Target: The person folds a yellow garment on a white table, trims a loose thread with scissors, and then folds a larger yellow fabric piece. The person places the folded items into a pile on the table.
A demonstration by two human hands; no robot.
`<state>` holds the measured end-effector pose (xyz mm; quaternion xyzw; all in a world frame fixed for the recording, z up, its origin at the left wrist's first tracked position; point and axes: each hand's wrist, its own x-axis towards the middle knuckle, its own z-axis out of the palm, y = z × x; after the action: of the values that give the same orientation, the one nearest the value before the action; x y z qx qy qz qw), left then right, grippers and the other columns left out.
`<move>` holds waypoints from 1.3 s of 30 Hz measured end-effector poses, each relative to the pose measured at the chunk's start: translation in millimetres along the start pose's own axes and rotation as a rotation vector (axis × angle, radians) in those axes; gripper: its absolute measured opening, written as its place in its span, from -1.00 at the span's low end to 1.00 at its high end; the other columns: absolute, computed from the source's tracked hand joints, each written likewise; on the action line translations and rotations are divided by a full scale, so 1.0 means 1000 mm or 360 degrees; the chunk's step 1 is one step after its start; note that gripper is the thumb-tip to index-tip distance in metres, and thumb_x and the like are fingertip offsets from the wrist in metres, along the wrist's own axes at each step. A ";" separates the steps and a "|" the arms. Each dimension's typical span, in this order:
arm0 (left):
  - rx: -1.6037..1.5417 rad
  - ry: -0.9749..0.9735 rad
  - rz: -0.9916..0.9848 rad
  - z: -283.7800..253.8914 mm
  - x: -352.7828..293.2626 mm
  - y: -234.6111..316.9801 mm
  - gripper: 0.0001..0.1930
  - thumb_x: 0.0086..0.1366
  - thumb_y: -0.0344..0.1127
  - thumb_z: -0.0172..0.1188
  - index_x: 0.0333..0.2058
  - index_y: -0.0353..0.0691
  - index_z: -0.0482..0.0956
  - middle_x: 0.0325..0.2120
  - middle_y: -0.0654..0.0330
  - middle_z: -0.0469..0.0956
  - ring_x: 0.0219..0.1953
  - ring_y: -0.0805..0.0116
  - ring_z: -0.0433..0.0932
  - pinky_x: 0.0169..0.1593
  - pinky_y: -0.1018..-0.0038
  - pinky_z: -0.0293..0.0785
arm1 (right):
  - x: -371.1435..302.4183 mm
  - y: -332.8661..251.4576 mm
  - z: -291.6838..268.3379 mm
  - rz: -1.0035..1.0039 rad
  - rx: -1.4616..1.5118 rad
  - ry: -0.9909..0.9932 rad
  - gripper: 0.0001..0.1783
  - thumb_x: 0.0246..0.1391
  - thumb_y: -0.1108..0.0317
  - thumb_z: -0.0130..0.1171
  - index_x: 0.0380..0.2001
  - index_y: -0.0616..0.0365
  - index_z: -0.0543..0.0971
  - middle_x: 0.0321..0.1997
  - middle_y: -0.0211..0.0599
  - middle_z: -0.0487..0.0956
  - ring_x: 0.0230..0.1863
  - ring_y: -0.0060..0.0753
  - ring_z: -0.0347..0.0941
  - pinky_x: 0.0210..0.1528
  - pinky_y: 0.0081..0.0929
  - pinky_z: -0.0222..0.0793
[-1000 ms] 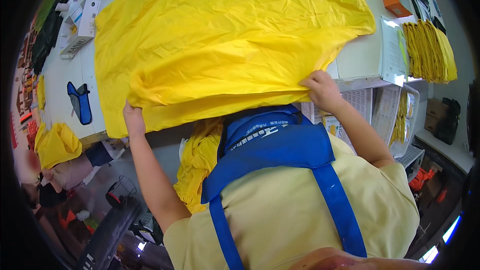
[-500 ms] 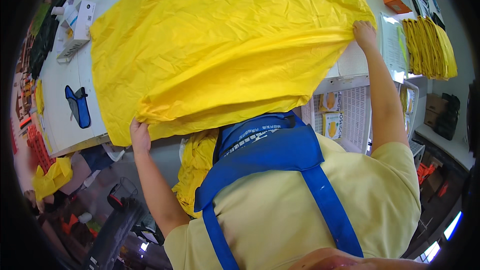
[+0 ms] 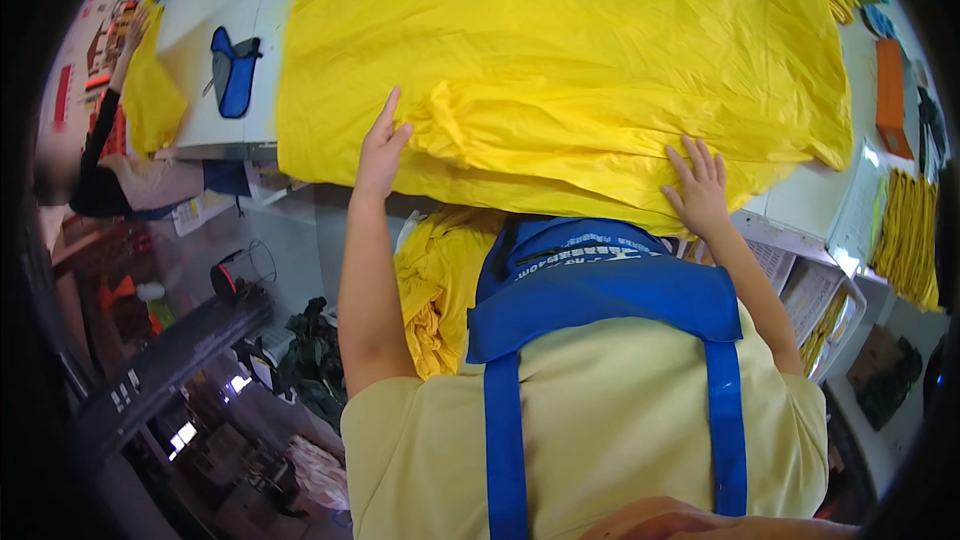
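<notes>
A large sheet of yellow fabric [image 3: 580,60] lies folded over itself on a white table [image 3: 225,60], its near edge hanging past the table's front. My left hand [image 3: 380,145] rests flat on the fabric's near left part, fingers spread. My right hand [image 3: 698,185] presses flat on the near right part, fingers apart. Neither hand grips the cloth. A blue apron with straps [image 3: 600,290] covers my pale yellow shirt below.
A blue pouch [image 3: 235,70] lies on the table at left. More yellow cloth [image 3: 435,285] hangs under the table edge. Another person [image 3: 120,160] holds yellow fabric at far left. An orange box [image 3: 890,80] and stacked yellow pieces [image 3: 905,235] sit at right.
Both hands let go of the fabric edge they were holding up and now lie flat on top of the folded sheet; the view shifted right.
</notes>
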<state>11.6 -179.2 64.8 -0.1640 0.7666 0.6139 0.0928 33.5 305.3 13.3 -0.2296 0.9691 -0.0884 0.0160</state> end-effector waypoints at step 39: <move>-0.0031 -0.0002 0.0687 0.080 -0.068 0.069 -0.52 0.02 -0.68 0.15 -0.05 -0.16 0.46 -0.35 0.17 0.37 -0.32 0.39 0.47 -0.31 0.49 0.46 | 0.156 -0.149 -0.074 0.0435 0.1657 0.0071 -0.64 -0.10 0.53 0.21 -0.19 0.18 0.37 -0.21 -0.24 0.52 -0.36 -0.46 0.47 -0.30 -0.52 0.41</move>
<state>44.9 -79.1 132.4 0.0035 0.7779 0.6270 -0.0419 -45.4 116.5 113.8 -0.0612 0.8183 -0.5592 0.1184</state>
